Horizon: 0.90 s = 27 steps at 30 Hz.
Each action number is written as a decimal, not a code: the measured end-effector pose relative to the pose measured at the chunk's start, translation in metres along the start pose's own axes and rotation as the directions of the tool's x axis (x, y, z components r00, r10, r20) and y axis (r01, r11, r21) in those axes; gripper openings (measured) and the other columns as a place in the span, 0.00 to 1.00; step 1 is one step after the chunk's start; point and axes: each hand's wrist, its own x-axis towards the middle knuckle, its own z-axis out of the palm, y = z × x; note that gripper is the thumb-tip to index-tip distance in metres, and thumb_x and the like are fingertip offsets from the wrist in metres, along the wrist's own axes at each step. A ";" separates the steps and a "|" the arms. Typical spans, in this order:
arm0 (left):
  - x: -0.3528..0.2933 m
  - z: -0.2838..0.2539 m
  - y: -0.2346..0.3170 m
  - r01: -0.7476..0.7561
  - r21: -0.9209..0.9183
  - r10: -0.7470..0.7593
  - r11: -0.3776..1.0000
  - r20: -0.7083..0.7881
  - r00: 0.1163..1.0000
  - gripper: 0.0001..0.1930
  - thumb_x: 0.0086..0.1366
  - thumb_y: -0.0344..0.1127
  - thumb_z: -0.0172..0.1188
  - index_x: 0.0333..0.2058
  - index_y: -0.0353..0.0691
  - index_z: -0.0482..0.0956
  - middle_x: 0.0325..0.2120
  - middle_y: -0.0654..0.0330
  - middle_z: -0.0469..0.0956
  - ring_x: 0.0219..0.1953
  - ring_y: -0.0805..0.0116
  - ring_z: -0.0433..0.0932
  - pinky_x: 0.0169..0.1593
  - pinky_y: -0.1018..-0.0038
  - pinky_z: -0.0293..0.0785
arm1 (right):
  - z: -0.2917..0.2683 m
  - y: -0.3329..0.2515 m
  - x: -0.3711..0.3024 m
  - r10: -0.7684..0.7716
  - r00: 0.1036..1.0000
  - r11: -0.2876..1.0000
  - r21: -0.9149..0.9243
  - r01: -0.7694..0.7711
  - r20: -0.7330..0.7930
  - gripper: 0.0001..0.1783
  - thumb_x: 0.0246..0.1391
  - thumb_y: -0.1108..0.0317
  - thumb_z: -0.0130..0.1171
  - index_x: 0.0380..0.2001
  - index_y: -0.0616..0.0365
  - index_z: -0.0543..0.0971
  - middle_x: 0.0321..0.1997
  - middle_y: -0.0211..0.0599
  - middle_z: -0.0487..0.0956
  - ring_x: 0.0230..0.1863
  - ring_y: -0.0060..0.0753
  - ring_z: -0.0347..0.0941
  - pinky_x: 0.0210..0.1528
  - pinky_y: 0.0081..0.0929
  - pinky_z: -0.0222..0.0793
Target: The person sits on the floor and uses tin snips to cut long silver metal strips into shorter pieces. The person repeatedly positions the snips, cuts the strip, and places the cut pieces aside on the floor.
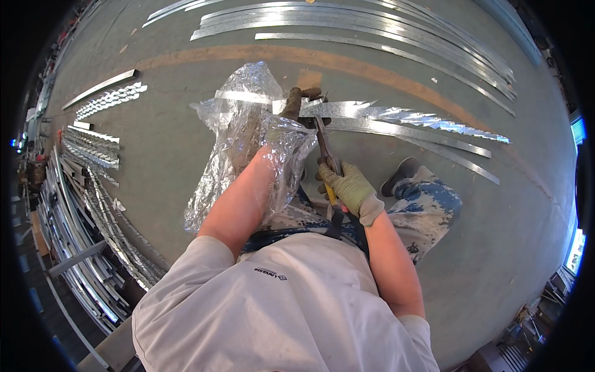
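Observation:
My right hand (352,189), in an olive glove, is closed around tin snips (326,146) with yellow on the handle. Their jaws reach up to the near edge of a shiny metal strip (347,110). That strip runs to the right with a row of jagged, cut teeth. My left hand (295,104), in a brown glove, grips the strip just left of the snips; some of its fingers are hidden. Crumpled clear plastic film (214,167) hangs around my left forearm and covers part of the strip's left end.
Flat metal strips (427,139) lie just beyond my right knee. Long metal strips (347,25) spread across the far floor. To the left are twisted, toothed strips (111,101) and a stack of long metal profiles (74,217). A yellowish line (372,69) crosses the floor.

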 end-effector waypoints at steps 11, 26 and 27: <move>-0.006 0.003 -0.001 -0.007 0.014 0.007 1.000 0.015 1.000 0.37 0.83 0.69 0.55 0.65 0.37 0.81 0.58 0.49 0.85 0.55 0.49 0.89 0.60 0.52 0.93 | 0.005 0.011 0.006 0.030 0.999 0.992 0.126 -0.027 -0.027 0.27 0.75 0.45 0.71 0.58 0.59 0.85 0.46 0.39 0.89 0.35 0.30 0.84 0.31 0.31 0.78; -0.001 0.000 0.004 0.029 -0.137 -0.015 0.990 0.102 0.995 0.31 0.81 0.60 0.65 0.63 0.35 0.81 0.61 0.45 0.84 0.59 0.47 0.88 0.63 0.49 0.92 | -0.002 0.000 0.001 -0.011 0.992 0.903 0.427 -0.044 0.126 0.18 0.73 0.53 0.75 0.51 0.57 0.86 0.31 0.32 0.84 0.18 0.23 0.73 0.19 0.27 0.65; -0.001 0.001 0.003 0.023 -0.152 -0.004 0.988 0.125 0.992 0.31 0.83 0.59 0.62 0.64 0.34 0.80 0.60 0.45 0.85 0.60 0.48 0.88 0.65 0.49 0.91 | -0.005 0.004 0.004 -0.040 0.987 0.894 0.446 -0.032 0.153 0.19 0.74 0.53 0.74 0.53 0.57 0.86 0.32 0.33 0.85 0.19 0.24 0.74 0.19 0.28 0.66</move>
